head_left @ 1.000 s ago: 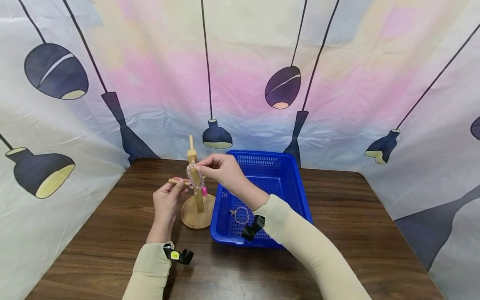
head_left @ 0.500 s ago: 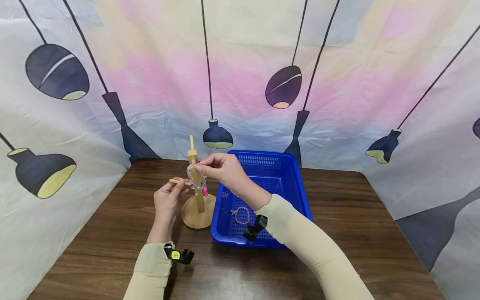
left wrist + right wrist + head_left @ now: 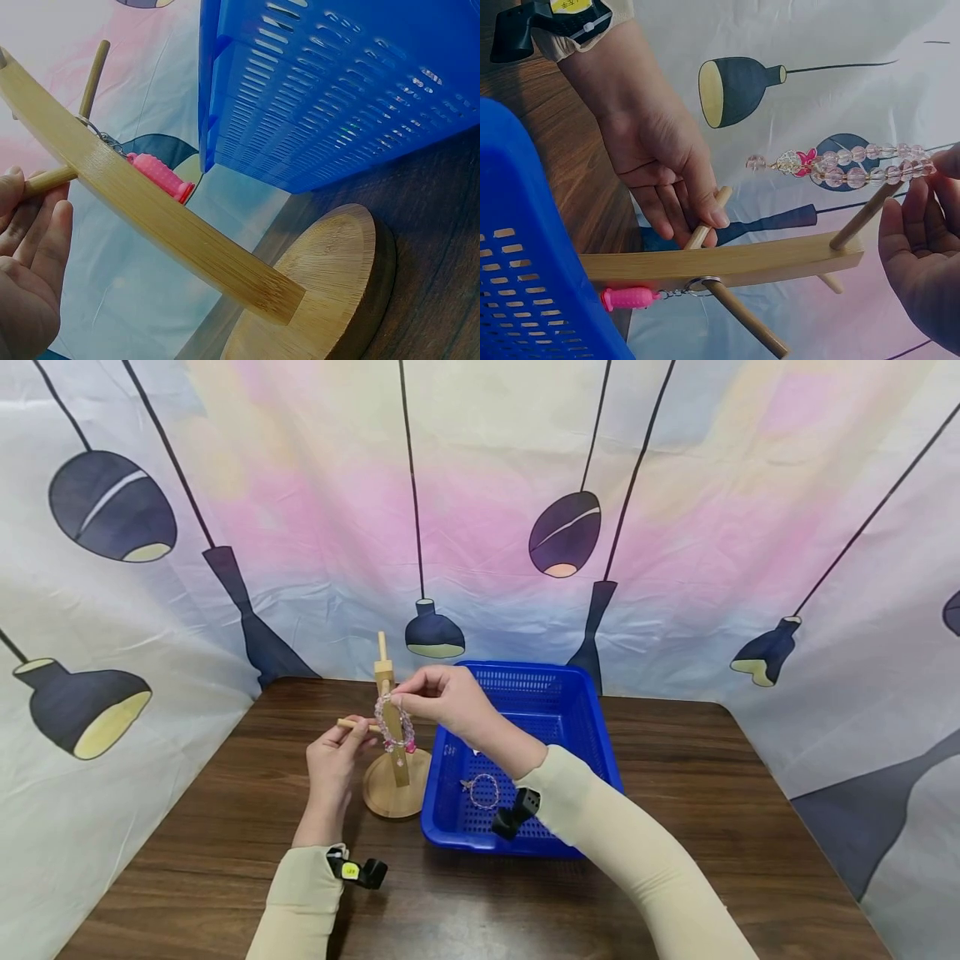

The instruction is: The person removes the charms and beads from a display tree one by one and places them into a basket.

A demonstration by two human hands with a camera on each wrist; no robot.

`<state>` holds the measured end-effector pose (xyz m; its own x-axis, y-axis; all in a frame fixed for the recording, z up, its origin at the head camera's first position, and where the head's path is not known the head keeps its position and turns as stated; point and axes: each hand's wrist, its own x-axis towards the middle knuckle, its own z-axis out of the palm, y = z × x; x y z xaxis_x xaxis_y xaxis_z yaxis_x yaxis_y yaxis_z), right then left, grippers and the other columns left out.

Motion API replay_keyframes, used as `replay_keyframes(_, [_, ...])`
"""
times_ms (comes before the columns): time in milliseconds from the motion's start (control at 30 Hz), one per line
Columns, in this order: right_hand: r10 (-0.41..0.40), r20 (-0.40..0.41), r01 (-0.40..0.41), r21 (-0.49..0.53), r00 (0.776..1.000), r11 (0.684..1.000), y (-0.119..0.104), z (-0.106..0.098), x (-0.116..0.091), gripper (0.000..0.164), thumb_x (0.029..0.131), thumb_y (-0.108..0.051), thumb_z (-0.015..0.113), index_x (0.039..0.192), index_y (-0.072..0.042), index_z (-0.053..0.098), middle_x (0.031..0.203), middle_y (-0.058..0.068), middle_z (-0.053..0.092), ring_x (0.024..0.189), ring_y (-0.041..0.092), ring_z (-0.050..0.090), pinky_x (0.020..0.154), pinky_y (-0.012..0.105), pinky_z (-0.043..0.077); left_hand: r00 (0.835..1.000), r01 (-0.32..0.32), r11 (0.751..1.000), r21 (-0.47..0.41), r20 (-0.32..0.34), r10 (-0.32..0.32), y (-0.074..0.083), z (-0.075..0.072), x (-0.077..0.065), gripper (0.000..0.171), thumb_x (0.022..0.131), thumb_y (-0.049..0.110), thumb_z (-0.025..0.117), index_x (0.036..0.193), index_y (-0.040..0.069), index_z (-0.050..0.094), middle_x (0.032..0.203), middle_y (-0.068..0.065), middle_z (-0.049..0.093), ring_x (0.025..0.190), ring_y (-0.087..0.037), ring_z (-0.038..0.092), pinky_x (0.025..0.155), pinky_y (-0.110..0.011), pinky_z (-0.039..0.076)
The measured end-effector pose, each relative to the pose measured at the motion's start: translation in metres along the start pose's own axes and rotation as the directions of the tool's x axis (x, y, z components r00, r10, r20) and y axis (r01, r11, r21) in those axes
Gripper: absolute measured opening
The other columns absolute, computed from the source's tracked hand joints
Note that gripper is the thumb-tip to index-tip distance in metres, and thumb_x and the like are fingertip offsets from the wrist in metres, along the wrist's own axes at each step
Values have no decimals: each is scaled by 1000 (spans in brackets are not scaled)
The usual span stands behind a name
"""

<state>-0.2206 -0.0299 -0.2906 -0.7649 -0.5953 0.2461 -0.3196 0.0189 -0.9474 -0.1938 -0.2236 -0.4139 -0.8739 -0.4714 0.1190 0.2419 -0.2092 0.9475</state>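
Note:
A wooden stand with a round base (image 3: 381,792) holds several pegs on its upright post (image 3: 187,225). My left hand (image 3: 333,764) pinches a short peg (image 3: 714,214) on its near left side. My right hand (image 3: 457,697) pinches the top of a clear-pink beaded bracelet (image 3: 856,178) between thumb and fingertips. The bracelet hangs as a loop in front of the post, a pink bow and small charm at its lower end, and it overlaps the tip of an upper peg (image 3: 864,217). From a peg on the opposite side hangs a pink keychain (image 3: 634,298) by its metal ring (image 3: 703,283).
A blue perforated basket (image 3: 611,760) stands right of the stand, under my right forearm. Inside lie another beaded bracelet (image 3: 496,793) and a small white item (image 3: 477,752). The dark wood table (image 3: 690,810) ends at a printed cloth backdrop (image 3: 495,527).
The bracelet has shifted slightly down and right in my right fingers, now covering more of the pink keychain. My left hand stays on its peg.

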Motion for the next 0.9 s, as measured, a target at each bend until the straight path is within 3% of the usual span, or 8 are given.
replay_keyframes(267, [3, 29, -2, -61, 1000, 998, -1, -9, -5, 17, 96, -7, 70, 105, 6, 74, 106, 21, 75, 77, 3, 64, 69, 18, 53, 1000, -16, 1000, -8, 19, 17, -1, 0, 1, 19, 100, 5, 64, 86, 15, 70, 80, 13, 77, 78, 2, 74, 73, -16, 63])
replay_keyframes(500, [62, 70, -53, -123, 996, 991, 4, -19, -7, 17, 96, -11, 70, 107, 2, 75, 92, 3, 74, 78, 10, 62, 70, 20, 52, 1000, -9, 1000, -26, 9, 9, -1, 0, 1, 22, 100, 3, 64, 83, 16, 70, 78, 14, 77, 75, 2, 73, 71, -14, 62])
replay_keyframes(600, [77, 88, -61, -171, 993, 983, 8, -23, -6, 18, 96, -12, 71, 107, 2, 76, 92, 9, 75, 80, 15, 63, 72, 21, 53, 1000, 0, 1000, -21, 3, 0, 0, 0, 1, 21, 100, 4, 64, 84, 16, 70, 78, 14, 76, 76, 2, 73, 71, -14, 62])
replay_keyframes(733, [103, 116, -78, -202, 988, 976, 13, -26, -7, 18, 96, -11, 70, 106, 4, 75, 105, 22, 76, 81, 8, 66, 75, 19, 55, 1000, 5, 1000, -9, -1, -5, -1, 0, 1, 21, 100, 5, 64, 84, 17, 70, 78, 15, 76, 76, 3, 73, 71, -13, 62])
replay_keyframes(900, [145, 109, -117, -226, 983, 967, 19, -33, -9, 16, 95, -10, 72, 102, 4, 76, 96, 14, 76, 75, 4, 62, 70, 18, 52, 1000, 6, 1000, -10, -1, -6, -2, -1, 2, 22, 100, 4, 64, 84, 18, 69, 77, 16, 76, 78, 3, 73, 71, -13, 62])
